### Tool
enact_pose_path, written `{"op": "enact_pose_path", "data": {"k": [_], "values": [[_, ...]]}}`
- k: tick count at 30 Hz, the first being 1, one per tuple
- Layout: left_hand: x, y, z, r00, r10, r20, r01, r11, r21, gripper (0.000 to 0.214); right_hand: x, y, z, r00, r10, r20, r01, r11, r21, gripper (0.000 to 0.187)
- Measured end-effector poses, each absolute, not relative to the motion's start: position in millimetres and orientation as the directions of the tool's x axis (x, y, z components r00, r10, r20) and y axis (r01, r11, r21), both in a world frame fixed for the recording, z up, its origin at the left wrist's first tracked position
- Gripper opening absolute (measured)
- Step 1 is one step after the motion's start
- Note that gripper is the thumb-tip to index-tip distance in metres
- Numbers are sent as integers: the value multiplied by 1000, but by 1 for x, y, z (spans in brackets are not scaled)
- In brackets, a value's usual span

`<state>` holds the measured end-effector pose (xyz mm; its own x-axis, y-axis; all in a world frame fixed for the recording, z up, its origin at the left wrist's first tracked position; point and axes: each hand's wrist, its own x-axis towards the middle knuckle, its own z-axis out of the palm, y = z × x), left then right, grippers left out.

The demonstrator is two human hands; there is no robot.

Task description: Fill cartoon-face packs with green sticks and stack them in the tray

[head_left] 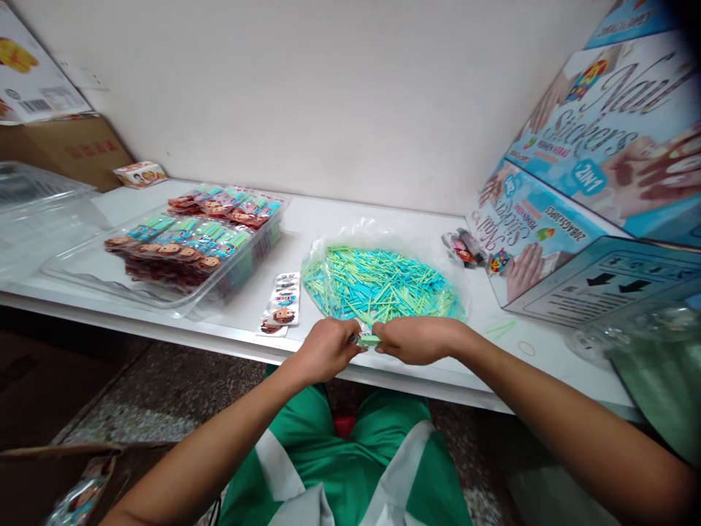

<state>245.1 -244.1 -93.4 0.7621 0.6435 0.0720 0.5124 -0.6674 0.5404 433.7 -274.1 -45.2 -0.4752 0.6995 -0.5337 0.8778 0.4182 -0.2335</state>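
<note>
My left hand [327, 349] and my right hand [417, 340] meet at the front edge of the white table [383, 223]. Both are closed on a small clear packet with green sticks [368, 338] held between them. Just behind the hands lies a heap of green and turquoise sticks [377, 283] on a clear plastic bag. A strip of cartoon-face stickers [283, 303] lies flat on the table to the left of the heap.
A clear plastic tray [180, 245] of filled packets with cartoon faces stands at the left. Big "Nail Stickers" boxes [591, 168] fill the right side, a few small packets [463, 248] beside them. An empty clear tray [38, 201] and cardboard boxes sit far left.
</note>
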Motion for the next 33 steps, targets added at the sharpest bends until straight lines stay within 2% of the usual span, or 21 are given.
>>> {"op": "enact_pose_path", "data": {"k": [8, 14, 19, 25, 28, 30, 33], "values": [[244, -243, -100, 715, 696, 69, 451, -534, 715, 24, 441, -273, -40, -504, 704, -500, 863, 387, -325, 36], [244, -244, -102, 689, 719, 90, 406, -486, 774, 20, 443, -273, -39, -510, 690, -514, 859, 376, -347, 36], [245, -247, -108, 646, 748, 152, 353, -470, 809, 16, 442, -272, -39, -528, 679, -511, 843, 346, -411, 30], [248, -252, -116, 577, 779, 246, 327, -496, 805, 11, 444, -269, -37, -454, 589, -669, 859, 89, -504, 22], [248, -254, -119, 554, 787, 272, 345, -515, 785, 9, 445, -267, -37, -448, 560, -697, 848, 20, -530, 18], [248, -254, -121, 548, 786, 286, 371, -535, 759, 10, 445, -266, -38, -438, 581, -686, 867, 71, -493, 19], [249, -253, -124, 568, 757, 325, 424, -607, 672, 11, 441, -267, -41, -439, 662, -607, 896, 274, -350, 23]]}}
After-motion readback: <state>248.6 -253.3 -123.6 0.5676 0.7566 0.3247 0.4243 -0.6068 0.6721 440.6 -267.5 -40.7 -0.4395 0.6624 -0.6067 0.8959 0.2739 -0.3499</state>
